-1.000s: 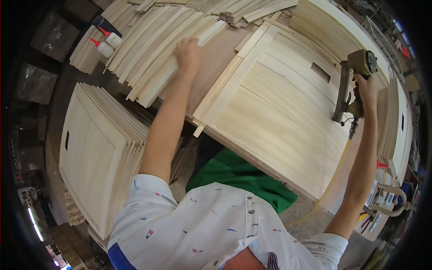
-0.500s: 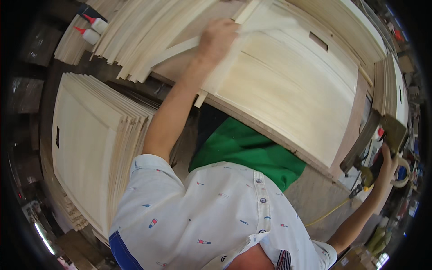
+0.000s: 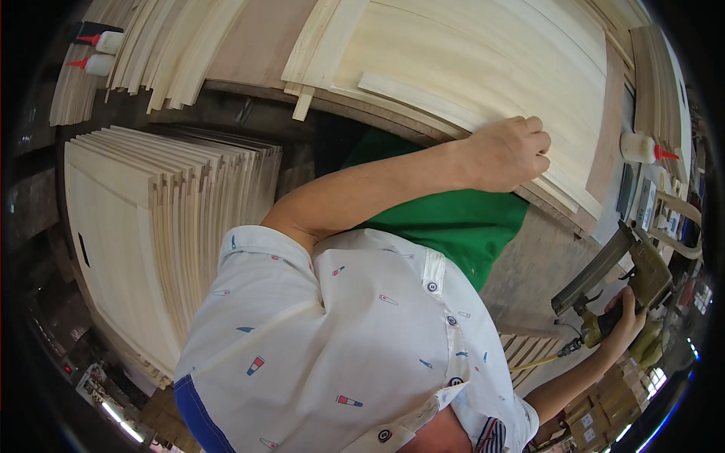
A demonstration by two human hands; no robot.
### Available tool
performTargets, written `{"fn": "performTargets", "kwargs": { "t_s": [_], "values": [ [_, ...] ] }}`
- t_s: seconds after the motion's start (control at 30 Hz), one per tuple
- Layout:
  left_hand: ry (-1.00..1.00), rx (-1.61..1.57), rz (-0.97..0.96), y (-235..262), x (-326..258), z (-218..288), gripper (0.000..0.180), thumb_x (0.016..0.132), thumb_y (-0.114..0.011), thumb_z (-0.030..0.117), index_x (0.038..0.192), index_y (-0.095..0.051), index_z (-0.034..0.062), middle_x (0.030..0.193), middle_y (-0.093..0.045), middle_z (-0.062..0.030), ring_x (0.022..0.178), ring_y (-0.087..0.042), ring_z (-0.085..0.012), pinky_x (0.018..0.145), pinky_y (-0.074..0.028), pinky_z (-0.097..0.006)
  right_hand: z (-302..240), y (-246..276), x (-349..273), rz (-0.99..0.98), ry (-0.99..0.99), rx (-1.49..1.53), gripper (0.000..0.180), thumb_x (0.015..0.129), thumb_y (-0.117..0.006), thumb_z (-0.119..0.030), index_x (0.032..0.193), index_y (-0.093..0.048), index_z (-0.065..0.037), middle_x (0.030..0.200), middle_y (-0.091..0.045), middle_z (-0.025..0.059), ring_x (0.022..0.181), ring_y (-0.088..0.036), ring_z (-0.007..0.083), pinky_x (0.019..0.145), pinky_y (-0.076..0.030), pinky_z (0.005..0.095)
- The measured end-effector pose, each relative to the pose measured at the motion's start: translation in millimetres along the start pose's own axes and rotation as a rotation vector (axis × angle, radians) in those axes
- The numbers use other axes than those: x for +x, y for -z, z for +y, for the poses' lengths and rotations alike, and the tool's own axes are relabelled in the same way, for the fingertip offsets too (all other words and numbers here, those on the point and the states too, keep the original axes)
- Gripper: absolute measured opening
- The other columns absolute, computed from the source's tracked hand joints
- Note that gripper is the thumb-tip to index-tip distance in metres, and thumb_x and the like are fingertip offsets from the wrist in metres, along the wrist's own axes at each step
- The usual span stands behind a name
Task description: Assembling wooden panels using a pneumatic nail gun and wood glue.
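My left hand reaches across to the near edge of a pale wooden panel lying on the workbench. Its fingers are curled over a thin wooden strip that runs along that edge; the fingertips are partly hidden. At the right, away from the panel, my right hand grips the handle of an air nail gun. A yellow air hose trails from the gun's handle.
Several similar panels stand stacked at the left. Bundles of wooden strips lie at the far left beside two white glue bottles with red tips. Another glue bottle lies right of the panel, near a roll of tape.
My left hand has come from the far left, with the strip, to the panel's near edge. The nail gun has moved slightly down and left in my right hand. The view has shifted.
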State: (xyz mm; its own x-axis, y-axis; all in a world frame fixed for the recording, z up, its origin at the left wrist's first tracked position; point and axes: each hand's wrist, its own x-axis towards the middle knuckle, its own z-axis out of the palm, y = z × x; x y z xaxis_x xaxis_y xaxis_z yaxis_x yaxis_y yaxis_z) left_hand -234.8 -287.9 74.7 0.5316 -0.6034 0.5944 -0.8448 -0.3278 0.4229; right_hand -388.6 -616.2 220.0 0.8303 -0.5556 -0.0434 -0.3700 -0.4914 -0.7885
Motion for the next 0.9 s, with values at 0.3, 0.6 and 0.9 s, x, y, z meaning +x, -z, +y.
{"fn": "performTargets", "kwargs": {
  "t_s": [0.3, 0.6, 0.9],
  "values": [
    [0.033, 0.019, 0.033, 11.6, -15.1, -14.2, 0.018, 0.072, -0.064, 0.004, 0.09, -0.068, 0.0048, 0.093, -0.061, -0.0072, 0.091, -0.055, -0.0251, 0.082, -0.05, -0.033, 2.0, -14.6, -5.1, -0.032, -0.027, 0.043, 0.021, 0.087, -0.067, -0.019, 0.092, -0.058, -0.001, 0.068, -0.054, 0.0038, 0.054, -0.051, 0.011, 0.049, -0.039, 0.0254],
    [0.052, 0.004, 0.03, 14.8, -18.1, -17.0, 0.015, 0.075, -0.066, 0.007, 0.09, -0.069, 0.0051, 0.091, -0.062, -0.0069, 0.09, -0.055, -0.0241, 0.08, -0.049, -0.033, -0.8, -16.7, 1.5, -0.053, -0.035, 0.027, 0.024, 0.085, -0.068, -0.021, 0.092, -0.058, -0.001, 0.068, -0.055, 0.0035, 0.055, -0.052, 0.0108, 0.049, -0.04, 0.0251],
    [0.101, -0.101, -0.06, 33.8, -16.3, -11.5, 0.024, 0.073, -0.068, 0.0, 0.098, -0.067, 0.0012, 0.096, -0.063, -0.0102, 0.089, -0.057, -0.0295, 0.079, -0.048, -0.038, -22.9, -32.6, -4.0, -0.021, -0.098, -0.054, 0.018, 0.083, -0.068, -0.015, 0.09, -0.061, 0.001, 0.066, -0.058, 0.0026, 0.054, -0.055, 0.0103, 0.05, -0.042, 0.0248]
  ]
}}
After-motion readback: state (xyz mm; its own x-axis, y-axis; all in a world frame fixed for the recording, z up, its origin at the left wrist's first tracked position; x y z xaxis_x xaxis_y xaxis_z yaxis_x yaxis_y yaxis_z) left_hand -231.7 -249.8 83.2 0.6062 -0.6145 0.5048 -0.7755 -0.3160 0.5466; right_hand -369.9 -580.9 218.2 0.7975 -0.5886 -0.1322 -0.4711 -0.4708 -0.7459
